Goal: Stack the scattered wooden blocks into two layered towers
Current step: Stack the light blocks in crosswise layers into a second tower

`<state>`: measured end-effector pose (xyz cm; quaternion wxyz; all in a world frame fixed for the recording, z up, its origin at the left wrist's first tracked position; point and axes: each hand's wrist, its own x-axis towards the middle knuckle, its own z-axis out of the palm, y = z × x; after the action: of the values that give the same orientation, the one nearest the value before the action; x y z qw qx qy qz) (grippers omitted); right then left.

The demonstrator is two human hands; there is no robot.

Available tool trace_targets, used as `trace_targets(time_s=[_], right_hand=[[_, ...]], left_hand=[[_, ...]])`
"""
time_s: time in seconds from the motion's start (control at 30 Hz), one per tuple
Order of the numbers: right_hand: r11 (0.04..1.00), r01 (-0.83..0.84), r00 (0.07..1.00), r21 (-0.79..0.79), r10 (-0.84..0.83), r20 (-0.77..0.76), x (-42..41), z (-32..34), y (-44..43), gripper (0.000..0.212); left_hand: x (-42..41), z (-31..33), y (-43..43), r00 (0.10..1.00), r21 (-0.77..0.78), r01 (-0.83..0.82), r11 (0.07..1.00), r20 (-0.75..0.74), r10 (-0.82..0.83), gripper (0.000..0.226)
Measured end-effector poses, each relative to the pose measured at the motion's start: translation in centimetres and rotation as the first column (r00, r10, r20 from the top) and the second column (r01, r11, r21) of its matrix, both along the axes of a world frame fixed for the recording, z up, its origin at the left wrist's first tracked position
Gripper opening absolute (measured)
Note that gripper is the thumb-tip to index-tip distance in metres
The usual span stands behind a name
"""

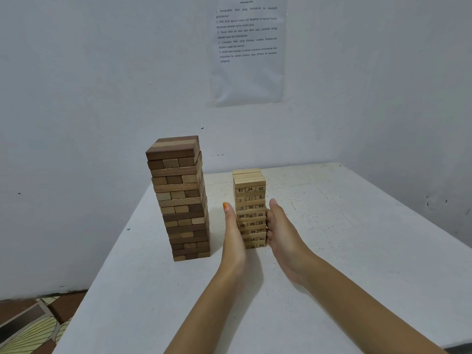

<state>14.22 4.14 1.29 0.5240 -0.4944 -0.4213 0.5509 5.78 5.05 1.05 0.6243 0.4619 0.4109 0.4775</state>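
Note:
Two block towers stand on the white table [332, 251]. The taller tower of mixed dark and light brown blocks [181, 198] is on the left, its upper layers slightly askew. The shorter tower of pale numbered blocks [250, 200] stands to its right. My left hand [233, 233] lies flat against the pale tower's left side, fingers straight. My right hand [282, 231] presses the tower's right side with straight fingers. Both hands flank the lower half of the pale tower.
A laminated instruction sheet [246, 47] hangs on the white wall behind. The table's left edge runs diagonally near the brown tower, with patterned floor [33, 325] below at the lower left. The table's right corner meets the wall.

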Motion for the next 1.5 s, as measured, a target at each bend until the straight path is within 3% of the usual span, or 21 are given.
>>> trace_targets(time_s=[0.53, 1.07, 1.5], right_hand=[[1.000, 0.000, 1.000, 0.007, 0.000, 0.014, 0.9, -0.2, 0.8, 0.060], [0.995, 0.076, 0.997, 0.070, -0.077, 0.011, 4.5, -0.2, 3.2, 0.059], [0.994, 0.102, 0.995, 0.046, -0.103, 0.014, 7.8, -0.4, 5.7, 0.061]], left_hand=[[0.3, -0.7, 1.7, 0.998, 0.055, 0.018, 0.998, -0.066, -0.015, 0.068], [4.5, -1.2, 5.1, 1.000, 0.015, 0.010, 1.000, 0.013, -0.010, 0.079], [8.2, -1.4, 7.6, 1.000, 0.042, 0.003, 0.999, -0.009, -0.003, 0.082]])
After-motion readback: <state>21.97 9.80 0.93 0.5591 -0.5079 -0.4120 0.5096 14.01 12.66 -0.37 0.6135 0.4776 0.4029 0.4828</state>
